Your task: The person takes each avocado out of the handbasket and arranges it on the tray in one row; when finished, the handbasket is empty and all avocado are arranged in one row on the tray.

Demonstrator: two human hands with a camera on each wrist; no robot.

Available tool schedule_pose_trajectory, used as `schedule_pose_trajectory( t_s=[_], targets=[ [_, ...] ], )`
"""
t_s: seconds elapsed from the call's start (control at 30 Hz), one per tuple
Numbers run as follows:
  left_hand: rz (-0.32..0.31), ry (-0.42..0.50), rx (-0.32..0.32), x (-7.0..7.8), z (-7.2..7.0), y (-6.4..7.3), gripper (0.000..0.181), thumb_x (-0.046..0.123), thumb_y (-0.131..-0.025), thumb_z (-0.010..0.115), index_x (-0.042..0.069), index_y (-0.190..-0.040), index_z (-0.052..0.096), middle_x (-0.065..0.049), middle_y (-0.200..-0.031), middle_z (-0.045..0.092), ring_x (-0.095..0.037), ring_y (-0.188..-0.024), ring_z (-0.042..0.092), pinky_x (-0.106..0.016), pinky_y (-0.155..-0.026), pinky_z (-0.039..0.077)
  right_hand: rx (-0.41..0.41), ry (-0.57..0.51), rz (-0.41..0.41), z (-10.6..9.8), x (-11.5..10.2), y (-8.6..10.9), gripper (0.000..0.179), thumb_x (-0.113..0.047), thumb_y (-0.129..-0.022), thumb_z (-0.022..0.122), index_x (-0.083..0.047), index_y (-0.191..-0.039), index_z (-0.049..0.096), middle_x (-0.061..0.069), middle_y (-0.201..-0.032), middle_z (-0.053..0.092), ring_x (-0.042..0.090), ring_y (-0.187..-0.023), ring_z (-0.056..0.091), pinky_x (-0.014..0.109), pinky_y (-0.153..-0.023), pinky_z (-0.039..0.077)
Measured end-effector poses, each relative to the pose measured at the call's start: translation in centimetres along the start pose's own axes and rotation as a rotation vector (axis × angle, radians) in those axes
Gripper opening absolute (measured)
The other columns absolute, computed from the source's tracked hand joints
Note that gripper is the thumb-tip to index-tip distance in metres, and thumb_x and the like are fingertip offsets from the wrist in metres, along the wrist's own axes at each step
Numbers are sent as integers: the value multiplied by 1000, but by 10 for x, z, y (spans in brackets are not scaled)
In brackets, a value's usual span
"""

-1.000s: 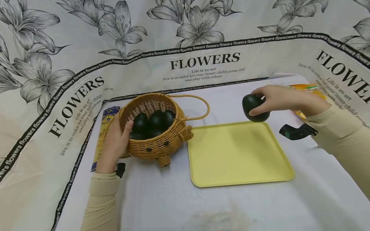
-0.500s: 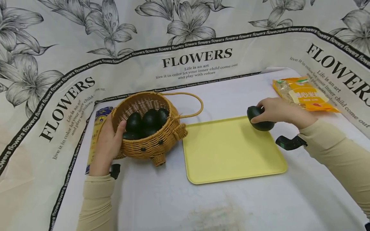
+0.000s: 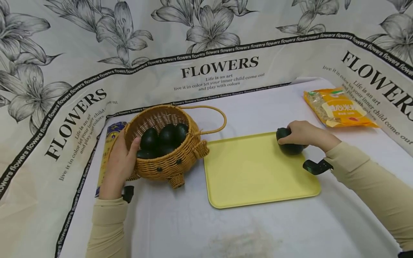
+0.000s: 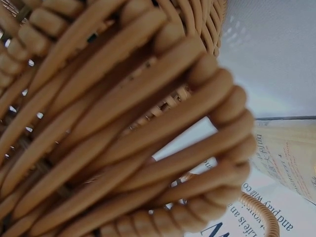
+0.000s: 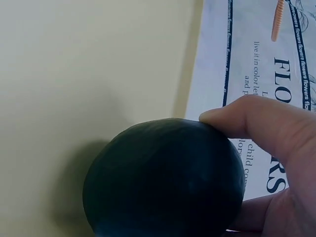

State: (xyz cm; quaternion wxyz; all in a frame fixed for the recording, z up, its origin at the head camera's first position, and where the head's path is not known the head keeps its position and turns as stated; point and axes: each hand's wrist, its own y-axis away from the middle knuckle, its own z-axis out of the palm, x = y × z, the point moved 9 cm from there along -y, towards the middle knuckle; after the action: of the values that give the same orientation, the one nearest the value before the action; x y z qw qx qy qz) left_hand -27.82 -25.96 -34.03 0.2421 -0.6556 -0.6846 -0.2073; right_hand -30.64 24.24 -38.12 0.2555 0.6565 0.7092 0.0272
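My right hand (image 3: 304,135) holds a dark green avocado (image 3: 291,146) close over the far right corner of the yellow tray (image 3: 258,179). In the right wrist view, the thumb lies along one side of the avocado (image 5: 163,182), and the avocado's shadow falls on the tray beside it. On the left, my left hand (image 3: 120,161) grips the rim of a brown wicker basket (image 3: 164,165) shaped like an animal face, thumb over the edge. Several more avocados (image 3: 167,134) lie inside it. Woven strands of the basket (image 4: 128,118) fill most of the left wrist view, hiding the hand there.
An orange and clear food bag (image 3: 340,107) lies at the back right. A blue and yellow packet (image 3: 104,157) is partly hidden behind the left hand. The basket's looped handle (image 3: 222,118) reaches toward the tray. A flower-printed cloth (image 3: 219,68) hangs behind the white table.
My right hand has lowered the avocado from above the tray's far edge to its far right corner. My left hand stays at the basket's rim. The head view has shifted slightly.
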Motion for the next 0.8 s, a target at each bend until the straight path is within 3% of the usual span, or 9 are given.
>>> schedule_pose_trajectory(
  t_s=[0.57, 0.8],
  targets=[
    [7, -7, 12, 2, 0, 0, 84, 67, -93, 21, 14, -153, -2, -21, -157, 15, -43, -143, 17, -62, -112, 17, -24, -44, 20, 4, 10, -3, 59, -46, -85, 61, 10, -102, 56, 20, -89, 58, 24, -71, 57, 37, -52, 53],
    [-4, -16, 9, 1, 1, 1, 85, 68, -92, 21, 13, -153, -2, -21, -157, 14, -44, -143, 17, -62, -113, 17, -24, -56, 35, 2, 11, -1, 73, -55, -84, 60, 12, -110, 52, 26, -100, 57, 27, -73, 58, 38, -52, 54]
  ],
)
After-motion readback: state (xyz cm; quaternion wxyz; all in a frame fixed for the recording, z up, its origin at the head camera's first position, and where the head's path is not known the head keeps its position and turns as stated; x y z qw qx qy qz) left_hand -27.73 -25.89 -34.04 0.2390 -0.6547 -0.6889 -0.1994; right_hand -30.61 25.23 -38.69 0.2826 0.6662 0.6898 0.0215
